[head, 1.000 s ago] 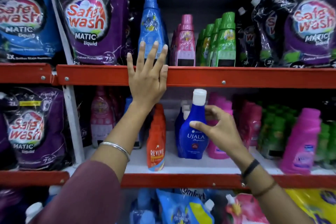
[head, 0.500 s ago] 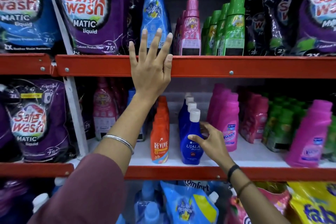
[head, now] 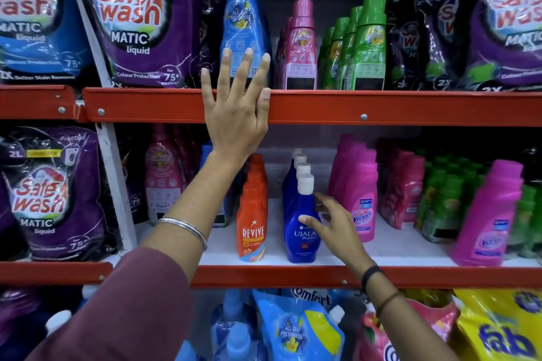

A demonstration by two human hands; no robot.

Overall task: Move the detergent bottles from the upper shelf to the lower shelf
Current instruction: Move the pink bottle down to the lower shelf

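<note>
A dark blue Ujala bottle (head: 299, 231) with a white cap stands upright at the front of a row of like bottles on the lower shelf (head: 410, 275). My right hand (head: 334, 228) is just right of it, fingers spread; only the thumb tip touches its label. My left hand (head: 234, 114) lies flat and open against the red edge of the upper shelf (head: 381, 108), fingertips over the foot of a tall light blue bottle (head: 242, 23). Pink bottles (head: 300, 47) and green bottles (head: 366, 44) stand beside it on the upper shelf.
Orange Revive bottles (head: 252, 228) stand left of the Ujala row and pink Vanish bottles (head: 359, 193) right of it. Purple Safewash pouches (head: 140, 17) fill the left and right ends. Refill pouches (head: 296, 331) crowd the bottom level. A white upright post (head: 115, 184) divides the shelving.
My right hand lowered the Ujala bottle onto the lower shelf at the front of its row, then loosened its fingers from it. My left hand stayed on the upper shelf edge.
</note>
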